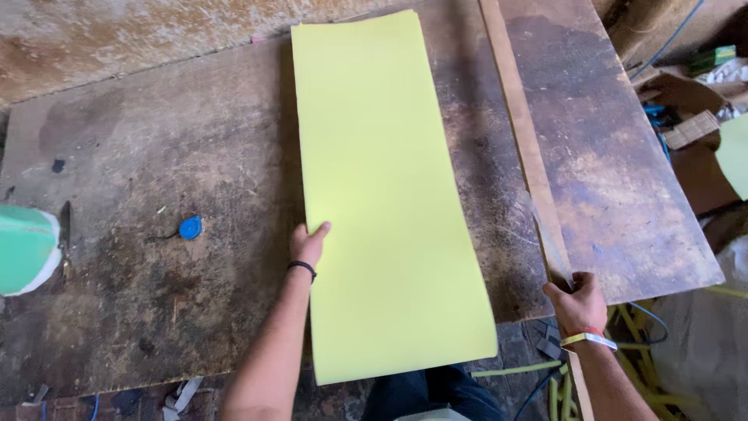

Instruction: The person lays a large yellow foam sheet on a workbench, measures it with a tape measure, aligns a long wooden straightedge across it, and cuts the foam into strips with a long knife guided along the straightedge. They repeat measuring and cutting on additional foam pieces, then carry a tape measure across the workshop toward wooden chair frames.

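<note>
A long pale yellow foam sheet [382, 195] lies flat on a worn, stained wooden worktable [171, 156], its near end hanging over the table's front edge. My left hand [308, 243] rests on the sheet's left edge, fingers on top. My right hand [578, 300] grips the near end of a long thin wooden strip [523, 140] that runs away from me along the sheet's right side. A black band is on my left wrist and a yellowish band on my right.
A small blue tape measure [189, 228] lies left of the sheet. A green and white foam piece [25, 249] sits at the table's left edge. A dark board [615, 171] lies right of the strip. Yellow foam scraps and cables [631, 327] litter the floor.
</note>
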